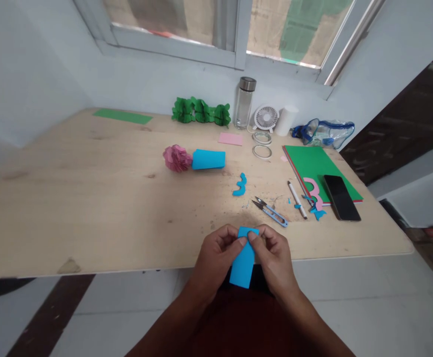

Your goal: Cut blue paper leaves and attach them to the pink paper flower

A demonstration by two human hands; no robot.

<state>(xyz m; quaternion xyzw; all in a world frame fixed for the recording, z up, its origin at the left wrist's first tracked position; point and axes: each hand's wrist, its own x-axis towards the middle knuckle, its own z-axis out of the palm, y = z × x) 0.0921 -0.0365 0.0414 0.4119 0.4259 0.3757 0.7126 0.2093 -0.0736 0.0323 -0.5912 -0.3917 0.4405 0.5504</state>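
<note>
While the left hand (215, 254) and right hand (277, 250) pinch the blue paper (242, 270) at the table's (108, 213) front edge, its probable lightness and easy creasing favour gentle holds along its sides.

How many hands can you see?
2: the left hand holds the left side of the blue paper strip, and the right hand holds its right side.

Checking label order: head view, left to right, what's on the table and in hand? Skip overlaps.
Green strip, pink paper flower, left hand, blue paper, right hand, pen, phone.
</note>
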